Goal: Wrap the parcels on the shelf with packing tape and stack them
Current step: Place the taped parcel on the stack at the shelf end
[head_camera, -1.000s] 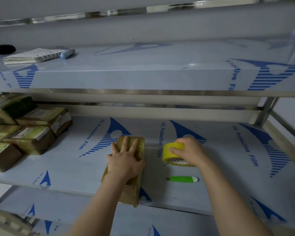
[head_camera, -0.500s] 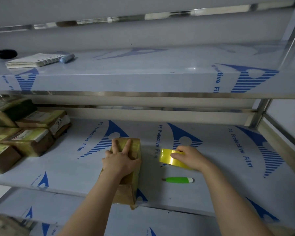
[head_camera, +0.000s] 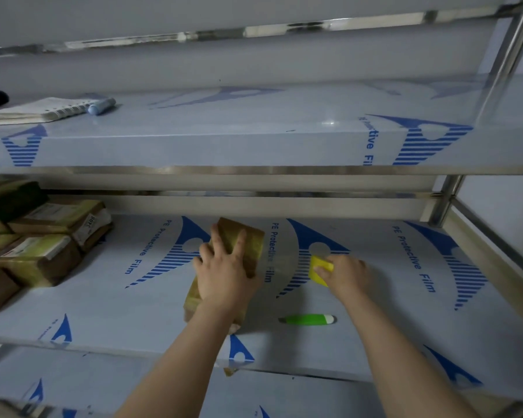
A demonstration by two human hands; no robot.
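A: Parcel placement first: where does it sit from the head camera?

B: The brown parcel (head_camera: 239, 245) lies mid-shelf (head_camera: 405, 312), its near end poking over the front edge. The left hand (head_camera: 224, 276) holds it, fingers spread across the top face and the thumb hooked on its right side.

A: And the other hand?

B: The right hand (head_camera: 344, 274) pinches the yellow tape roll (head_camera: 319, 270) just to the parcel's right, low over the shelf. There's a faint sheen between roll and parcel. It may be a drawn strand, but I can't tell.

A: So which step is this?

B: I'd say taping this parcel is under way, with stacking not begun. The finished-looking parcels (head_camera: 40, 251) are piled at the shelf's left end, well apart.

A: What does the next move need?

B: Probably a firm left hold while the roll travels round the parcel under tension. Then a cut, for which the green cutter (head_camera: 307, 319) lies near the right wrist.
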